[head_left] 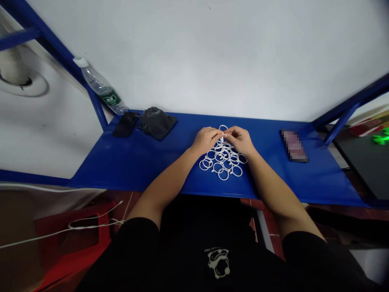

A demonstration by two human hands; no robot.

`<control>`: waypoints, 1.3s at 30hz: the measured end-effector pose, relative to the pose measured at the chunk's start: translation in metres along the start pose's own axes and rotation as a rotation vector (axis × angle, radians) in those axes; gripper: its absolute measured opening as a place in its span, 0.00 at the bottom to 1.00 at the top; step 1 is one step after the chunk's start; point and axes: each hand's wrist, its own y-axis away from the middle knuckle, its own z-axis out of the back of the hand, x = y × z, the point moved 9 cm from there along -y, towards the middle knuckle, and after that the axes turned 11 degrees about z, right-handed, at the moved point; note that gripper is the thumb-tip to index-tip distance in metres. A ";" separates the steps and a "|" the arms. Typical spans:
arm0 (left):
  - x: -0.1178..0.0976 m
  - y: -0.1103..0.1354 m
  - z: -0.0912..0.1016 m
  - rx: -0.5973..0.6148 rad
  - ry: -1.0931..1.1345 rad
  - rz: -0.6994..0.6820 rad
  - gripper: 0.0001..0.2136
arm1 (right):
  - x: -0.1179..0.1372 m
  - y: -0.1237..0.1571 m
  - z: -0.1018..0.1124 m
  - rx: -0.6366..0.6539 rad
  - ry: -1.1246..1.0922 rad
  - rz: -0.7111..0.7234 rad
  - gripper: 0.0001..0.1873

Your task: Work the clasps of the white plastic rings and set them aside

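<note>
A cluster of several linked white plastic rings (223, 162) lies on the blue table (127, 162), close to me. My left hand (206, 140) and my right hand (241, 140) meet at the far side of the cluster. Both pinch the same small white ring piece (224, 136) between fingertips, with the fingers curled. One more ring (223, 127) shows just beyond the fingertips.
A clear water bottle (101, 87) leans at the back left corner against the blue frame. A black phone (125, 123) and a black pouch (156, 121) lie beside it. A blurred phone-like object (294, 145) lies on the right. A red stool (75, 239) stands below left.
</note>
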 end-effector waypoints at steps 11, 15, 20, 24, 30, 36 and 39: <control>0.004 0.001 -0.011 0.109 -0.110 0.091 0.07 | -0.025 -0.001 0.000 0.254 0.545 0.010 0.23; -0.002 0.002 -0.012 0.127 -0.105 0.070 0.14 | -0.027 -0.001 -0.003 0.291 0.589 -0.031 0.26; 0.012 -0.001 -0.007 0.080 -0.154 0.205 0.17 | -0.027 -0.001 -0.003 0.326 0.641 -0.082 0.25; 0.022 -0.001 -0.010 0.115 -0.145 0.284 0.09 | -0.025 0.000 -0.005 0.371 0.717 -0.068 0.18; 0.030 0.000 -0.017 0.193 -0.163 0.333 0.10 | -0.015 -0.002 -0.002 0.307 0.688 -0.032 0.13; 0.022 0.009 -0.036 0.422 -0.148 0.291 0.24 | -0.003 -0.004 0.002 0.198 0.544 0.008 0.13; 0.016 0.014 -0.042 0.495 -0.179 0.272 0.24 | -0.001 -0.004 0.002 0.184 0.484 0.022 0.12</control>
